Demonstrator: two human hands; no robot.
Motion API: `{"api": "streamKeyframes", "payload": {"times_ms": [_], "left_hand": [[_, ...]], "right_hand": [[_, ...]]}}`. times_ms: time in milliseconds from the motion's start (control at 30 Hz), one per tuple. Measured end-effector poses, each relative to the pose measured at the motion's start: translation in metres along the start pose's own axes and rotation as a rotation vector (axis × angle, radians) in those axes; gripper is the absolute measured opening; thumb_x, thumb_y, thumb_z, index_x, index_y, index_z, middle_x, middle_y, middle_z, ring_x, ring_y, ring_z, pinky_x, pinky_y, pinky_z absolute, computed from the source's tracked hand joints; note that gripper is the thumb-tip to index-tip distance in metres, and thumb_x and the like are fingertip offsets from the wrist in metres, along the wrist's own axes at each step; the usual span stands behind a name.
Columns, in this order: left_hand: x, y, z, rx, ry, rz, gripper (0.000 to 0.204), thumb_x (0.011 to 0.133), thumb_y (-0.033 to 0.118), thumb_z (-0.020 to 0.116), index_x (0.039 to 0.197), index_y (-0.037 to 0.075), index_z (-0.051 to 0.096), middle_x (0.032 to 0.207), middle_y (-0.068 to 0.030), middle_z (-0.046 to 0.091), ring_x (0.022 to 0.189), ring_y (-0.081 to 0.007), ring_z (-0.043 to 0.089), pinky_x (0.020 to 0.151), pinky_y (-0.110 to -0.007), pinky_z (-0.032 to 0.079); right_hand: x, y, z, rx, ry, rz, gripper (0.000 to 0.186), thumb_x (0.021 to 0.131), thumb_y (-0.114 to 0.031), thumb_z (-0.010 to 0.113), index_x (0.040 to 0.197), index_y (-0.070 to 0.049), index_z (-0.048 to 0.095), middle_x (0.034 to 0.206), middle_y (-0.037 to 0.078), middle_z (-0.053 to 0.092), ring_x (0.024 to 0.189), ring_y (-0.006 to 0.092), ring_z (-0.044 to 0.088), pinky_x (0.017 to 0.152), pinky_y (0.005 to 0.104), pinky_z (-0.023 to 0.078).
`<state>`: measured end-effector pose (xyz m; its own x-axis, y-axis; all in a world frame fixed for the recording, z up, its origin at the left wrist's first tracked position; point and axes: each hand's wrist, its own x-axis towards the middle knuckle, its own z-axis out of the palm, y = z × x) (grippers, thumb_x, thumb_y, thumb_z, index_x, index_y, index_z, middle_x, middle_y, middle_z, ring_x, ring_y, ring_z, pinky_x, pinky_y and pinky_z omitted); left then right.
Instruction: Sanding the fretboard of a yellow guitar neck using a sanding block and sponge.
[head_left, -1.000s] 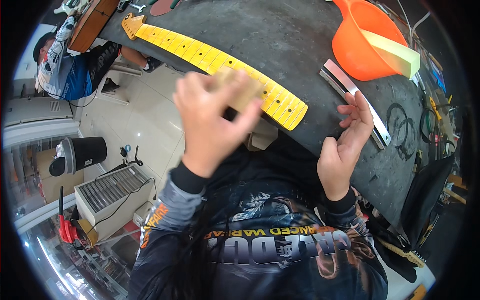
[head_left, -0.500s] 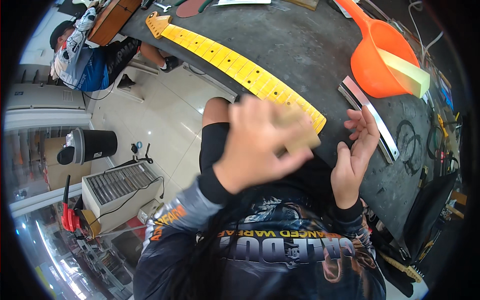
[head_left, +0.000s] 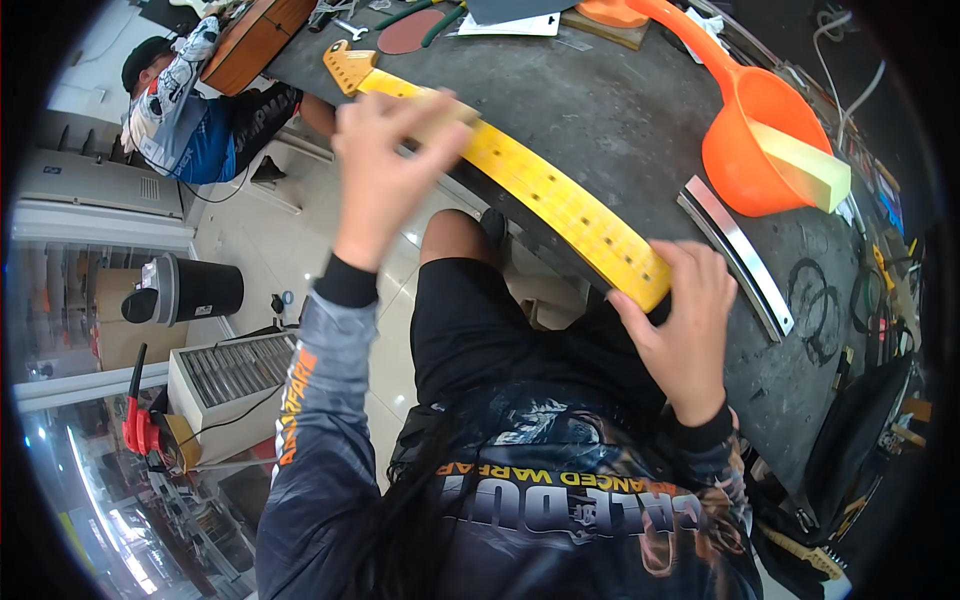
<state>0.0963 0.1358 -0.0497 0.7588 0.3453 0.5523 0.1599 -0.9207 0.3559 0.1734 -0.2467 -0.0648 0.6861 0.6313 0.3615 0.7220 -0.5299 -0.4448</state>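
A yellow guitar neck with dark dot inlays lies slantwise along the near edge of the workbench, its headstock at the far left. Near the headstock end, my left hand is closed on a tan block-like pad against the fretboard. Motion blurs that hand and the pad, so the pad's exact kind is unclear. At the neck's near right end, my right hand grips the heel, fingers on top and thumb at the near side. A curved-looking metal bar lies just beyond my right hand.
An orange dipper holding a pale green block sits on the dark bench. Pliers, a wrench and papers lie at the back. Another person sits at far left beside a guitar body. A black bin stands on the floor.
My left hand has moved with the pad from the heel end toward the headstock. My right hand, earlier open beside the neck, now grips its heel.
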Motion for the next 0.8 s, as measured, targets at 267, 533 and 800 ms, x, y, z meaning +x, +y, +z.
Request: {"api": "streamKeyframes", "payload": {"times_ms": [267, 533, 800], "left_hand": [[-0.087, 0.174, 0.036, -0.333, -0.246, 0.212, 0.060, 0.089, 0.047, 0.099, 0.144, 0.028, 0.088, 0.142, -0.0075, 0.073, 0.127, -0.0329, 0.065, 0.114, -0.055, 0.042], [0.007, -0.026, 0.027, 0.264, 0.075, 0.011, 0.044, 0.096, 0.041, 0.090, 0.136, 0.024, 0.094, 0.119, -0.0070, 0.076, 0.116, -0.0328, 0.061, 0.102, -0.051, 0.045], [-0.014, 0.050, 0.029, -0.026, -0.125, 0.215, 0.049, 0.093, 0.045, 0.090, 0.140, 0.029, 0.092, 0.122, -0.0066, 0.076, 0.119, -0.0334, 0.062, 0.102, -0.053, 0.044]], "right_hand": [[-0.069, 0.026, -0.054, -0.090, -0.096, 0.117, 0.075, 0.081, -0.022, 0.100, 0.146, -0.006, 0.068, 0.135, 0.018, 0.068, 0.129, 0.0417, 0.063, 0.116, 0.0547, 0.044], [-0.079, 0.032, -0.040, -0.109, -0.053, 0.109, 0.074, 0.081, -0.029, 0.095, 0.146, -0.006, 0.067, 0.133, 0.018, 0.066, 0.127, 0.0416, 0.061, 0.115, 0.0556, 0.044], [-0.082, 0.034, -0.042, -0.122, -0.068, 0.145, 0.073, 0.083, -0.030, 0.093, 0.146, -0.006, 0.066, 0.132, 0.019, 0.063, 0.126, 0.0418, 0.059, 0.113, 0.0568, 0.044]]}}
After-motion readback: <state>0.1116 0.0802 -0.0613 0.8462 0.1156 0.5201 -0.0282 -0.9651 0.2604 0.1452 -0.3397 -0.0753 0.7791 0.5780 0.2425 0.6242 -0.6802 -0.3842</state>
